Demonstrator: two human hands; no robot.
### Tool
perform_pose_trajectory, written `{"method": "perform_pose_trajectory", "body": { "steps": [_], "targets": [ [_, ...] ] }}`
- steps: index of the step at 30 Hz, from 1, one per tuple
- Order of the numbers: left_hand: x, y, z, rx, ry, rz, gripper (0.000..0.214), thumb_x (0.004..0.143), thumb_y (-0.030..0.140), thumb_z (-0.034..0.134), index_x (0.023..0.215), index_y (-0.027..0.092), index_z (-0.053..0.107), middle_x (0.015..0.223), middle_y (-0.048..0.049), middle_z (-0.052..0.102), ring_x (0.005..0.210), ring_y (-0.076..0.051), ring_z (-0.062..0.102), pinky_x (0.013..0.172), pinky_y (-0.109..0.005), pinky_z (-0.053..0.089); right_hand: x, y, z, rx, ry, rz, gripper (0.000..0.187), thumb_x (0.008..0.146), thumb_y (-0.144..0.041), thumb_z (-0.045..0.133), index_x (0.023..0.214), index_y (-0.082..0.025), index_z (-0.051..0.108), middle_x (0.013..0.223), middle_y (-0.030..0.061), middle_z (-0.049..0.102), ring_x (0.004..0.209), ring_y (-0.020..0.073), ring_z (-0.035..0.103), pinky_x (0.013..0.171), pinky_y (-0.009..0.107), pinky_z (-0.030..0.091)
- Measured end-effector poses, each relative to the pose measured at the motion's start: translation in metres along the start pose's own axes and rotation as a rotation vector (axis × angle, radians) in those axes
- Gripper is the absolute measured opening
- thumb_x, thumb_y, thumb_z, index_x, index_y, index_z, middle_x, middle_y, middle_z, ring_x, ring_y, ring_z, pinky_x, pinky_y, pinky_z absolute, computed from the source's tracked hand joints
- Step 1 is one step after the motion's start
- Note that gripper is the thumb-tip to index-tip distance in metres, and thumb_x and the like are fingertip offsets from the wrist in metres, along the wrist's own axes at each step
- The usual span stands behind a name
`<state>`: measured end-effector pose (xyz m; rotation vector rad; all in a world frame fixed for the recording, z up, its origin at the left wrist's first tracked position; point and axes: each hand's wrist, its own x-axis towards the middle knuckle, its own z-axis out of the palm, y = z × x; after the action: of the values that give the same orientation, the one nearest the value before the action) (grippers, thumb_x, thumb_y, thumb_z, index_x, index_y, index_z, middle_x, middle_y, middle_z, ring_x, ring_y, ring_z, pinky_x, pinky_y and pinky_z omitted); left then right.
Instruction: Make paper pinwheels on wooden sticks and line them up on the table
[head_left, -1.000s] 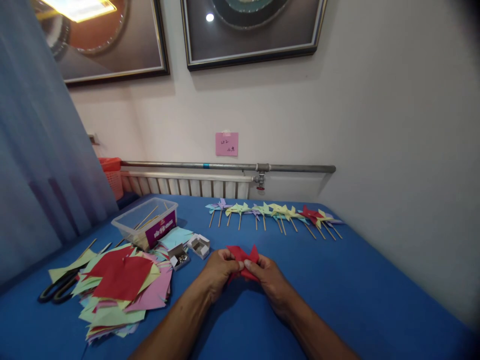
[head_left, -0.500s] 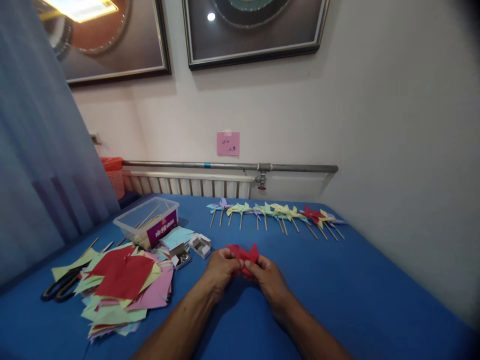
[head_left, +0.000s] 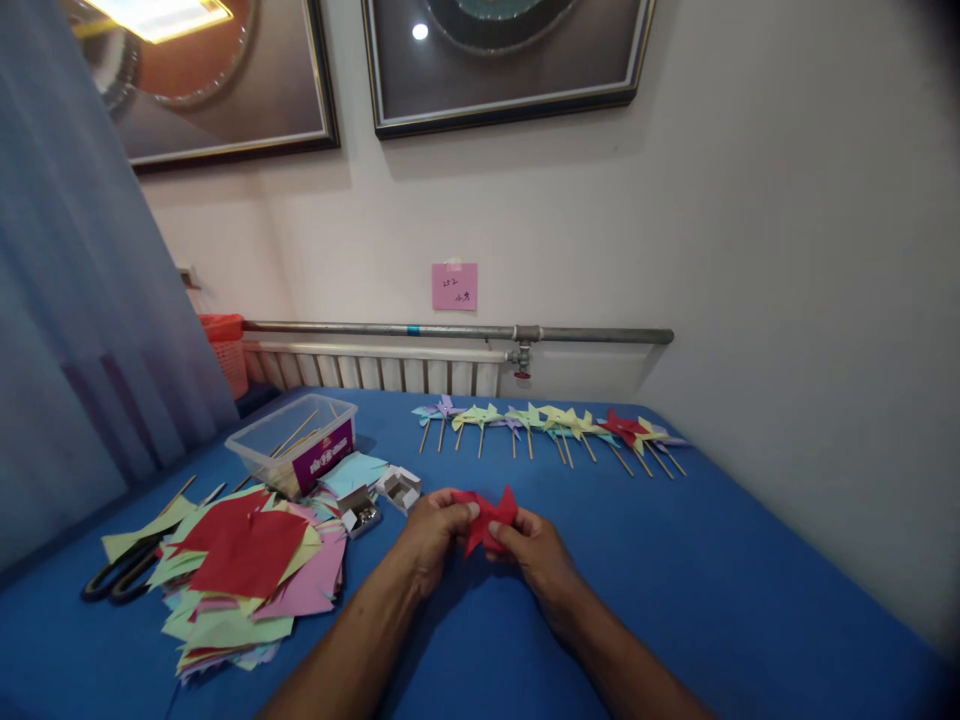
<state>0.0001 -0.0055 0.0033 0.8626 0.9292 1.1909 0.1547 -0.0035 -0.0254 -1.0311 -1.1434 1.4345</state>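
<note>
Between my two hands is a red paper pinwheel (head_left: 485, 517), its pointed blades folded up and out. My left hand (head_left: 437, 530) pinches its left side between thumb and fingers. My right hand (head_left: 534, 552) grips the right side, thumb pressed near the middle. Whether a pin goes through its centre is hidden. Just left of my left hand stand two small open cardboard boxes; the nearer box (head_left: 361, 511) holds small metal pieces, and the other box (head_left: 401, 488) shows white flaps.
Cut coloured paper (head_left: 247, 560) lies piled at left, beside black-handled scissors (head_left: 124, 570). Behind it, a clear plastic tub (head_left: 259, 450) holds wooden sticks. A row of finished pinwheels (head_left: 529, 420) on sticks lies along the back of the blue table (head_left: 675, 600). A pink basket (head_left: 226, 355) stands back left.
My left thumb has shifted off the pinwheel's middle toward its left edge, and a lower red blade now shows. The right hand keeps its hold.
</note>
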Motion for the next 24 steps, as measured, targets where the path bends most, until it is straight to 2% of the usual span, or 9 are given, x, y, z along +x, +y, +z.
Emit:
{"method": "perform_pose_trajectory", "body": {
  "steps": [5, 7, 9, 12, 14, 16, 18, 20, 24],
  "targets": [
    [-0.001, -0.001, 0.005, 0.037, 0.009, -0.005, 0.029, 0.049, 0.025, 0.083, 0.069, 0.015, 0.064, 0.057, 0.0008, 0.064, 0.048, -0.010, 0.052, 0.053, -0.024, 0.038, 0.002, 0.003, -0.002, -0.013, 0.008, -0.027, 0.037, 0.064, -0.046, 0.085, 0.084, -0.016, 0.078, 0.076, 0.0051, 0.076, 0.067, 0.0184, 0.067, 0.067, 0.032, 0.054],
    [0.002, 0.004, -0.001, 0.064, 0.028, 0.027, 0.029, 0.051, 0.029, 0.082, 0.070, 0.015, 0.064, 0.058, 0.0003, 0.064, 0.050, -0.011, 0.053, 0.055, -0.024, 0.039, 0.004, 0.004, -0.004, -0.013, 0.038, -0.042, 0.035, 0.064, -0.044, 0.085, 0.083, -0.016, 0.077, 0.074, 0.0042, 0.075, 0.066, 0.0184, 0.066, 0.067, 0.032, 0.054],
    [0.006, 0.014, -0.015, 0.151, 0.129, 0.117, 0.027, 0.057, 0.034, 0.080, 0.072, 0.016, 0.066, 0.061, -0.0004, 0.064, 0.054, -0.012, 0.055, 0.057, -0.024, 0.039, 0.007, 0.004, -0.008, 0.001, 0.078, -0.051, 0.035, 0.062, -0.044, 0.085, 0.081, -0.016, 0.076, 0.071, 0.0034, 0.074, 0.064, 0.0185, 0.065, 0.066, 0.032, 0.053],
    [0.010, 0.037, -0.047, 0.457, 0.384, 0.306, 0.017, 0.075, 0.035, 0.067, 0.076, 0.017, 0.067, 0.067, -0.0016, 0.068, 0.062, -0.014, 0.058, 0.062, -0.025, 0.041, 0.012, 0.007, -0.013, 0.062, 0.130, -0.048, 0.037, 0.059, -0.045, 0.086, 0.080, -0.017, 0.074, 0.074, 0.0037, 0.074, 0.065, 0.0194, 0.065, 0.067, 0.034, 0.053],
    [0.009, 0.050, -0.067, 0.815, 0.482, 0.336, 0.016, 0.084, 0.030, 0.059, 0.080, 0.018, 0.070, 0.074, -0.0033, 0.072, 0.070, -0.017, 0.062, 0.067, -0.026, 0.041, 0.015, 0.010, -0.016, 0.093, 0.154, -0.036, 0.039, 0.058, -0.047, 0.087, 0.081, -0.018, 0.073, 0.075, 0.0038, 0.073, 0.064, 0.0198, 0.065, 0.067, 0.035, 0.054],
    [0.006, 0.057, -0.079, 1.181, 0.534, 0.303, 0.020, 0.088, 0.026, 0.056, 0.090, 0.019, 0.075, 0.085, -0.0060, 0.076, 0.081, -0.021, 0.066, 0.071, -0.029, 0.041, 0.016, 0.011, -0.016, 0.103, 0.165, -0.017, 0.040, 0.056, -0.047, 0.088, 0.079, -0.018, 0.071, 0.072, 0.0030, 0.072, 0.062, 0.0195, 0.065, 0.066, 0.036, 0.054],
    [0.004, 0.059, -0.082, 1.459, 0.532, 0.245, 0.025, 0.092, 0.025, 0.053, 0.097, 0.020, 0.077, 0.096, -0.0097, 0.077, 0.090, -0.025, 0.068, 0.073, -0.030, 0.041, 0.013, 0.010, -0.014, 0.102, 0.149, -0.004, 0.039, 0.056, -0.045, 0.089, 0.078, -0.018, 0.071, 0.070, 0.0023, 0.071, 0.060, 0.0189, 0.065, 0.066, 0.036, 0.054],
    [0.000, 0.061, -0.079, 1.634, 0.511, 0.207, 0.029, 0.096, 0.024, 0.049, 0.098, 0.020, 0.078, 0.103, -0.0126, 0.077, 0.095, -0.026, 0.069, 0.074, -0.031, 0.042, 0.009, 0.007, -0.012, 0.097, 0.117, 0.004, 0.038, 0.058, -0.044, 0.089, 0.079, -0.018, 0.072, 0.072, 0.0024, 0.072, 0.062, 0.0188, 0.066, 0.067, 0.035, 0.055],
    [-0.012, 0.072, -0.078, 1.759, 0.612, 0.168, 0.033, 0.098, 0.027, 0.044, 0.098, 0.021, 0.077, 0.106, -0.0142, 0.077, 0.099, -0.028, 0.070, 0.074, -0.032, 0.043, 0.003, 0.004, -0.009, 0.074, 0.083, -0.006, 0.036, 0.060, -0.042, 0.089, 0.084, -0.019, 0.075, 0.077, 0.0028, 0.074, 0.066, 0.0194, 0.067, 0.069, 0.035, 0.056]
  ]
}}
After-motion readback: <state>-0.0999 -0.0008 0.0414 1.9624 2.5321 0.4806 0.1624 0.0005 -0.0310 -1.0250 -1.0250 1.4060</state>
